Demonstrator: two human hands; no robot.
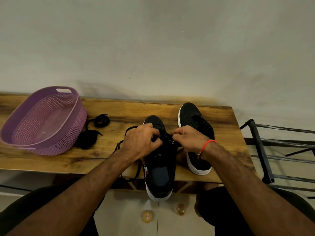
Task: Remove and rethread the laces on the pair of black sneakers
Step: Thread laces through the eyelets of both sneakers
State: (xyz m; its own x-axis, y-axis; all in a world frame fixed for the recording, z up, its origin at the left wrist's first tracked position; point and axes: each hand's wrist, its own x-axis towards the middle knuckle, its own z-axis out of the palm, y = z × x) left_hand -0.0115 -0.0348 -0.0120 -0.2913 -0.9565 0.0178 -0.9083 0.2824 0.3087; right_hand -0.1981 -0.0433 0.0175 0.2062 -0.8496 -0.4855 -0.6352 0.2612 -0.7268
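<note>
Both hands (pixel 142 139) (pixel 188 139) close together, fingers curled, pinching.

2 black sneakers with white soles sit toe-away: the near sneaker (pixel 160 169) overhangs the table edge, its lace (pixel 131 169) trailing left; the far sneaker (pixel 196 132) stands unlaced; a loose lace (pixel 95 128) lies bundled further left.

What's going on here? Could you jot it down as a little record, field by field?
Setting: wooden table against a plain wall
Near sneaker: black, white sole, heel overhanging the table's front edge
Left hand: fingers curled at its eyelets, on the lace
Right hand: pinching at the same eyelets
Far sneaker: on the table to the right, no lace visible in its eyelets
Loose lace: lying in a pile beside the basket
Basket: purple, at left, nothing visible inside
Stage: the near sneaker's lacing is being worked
</note>
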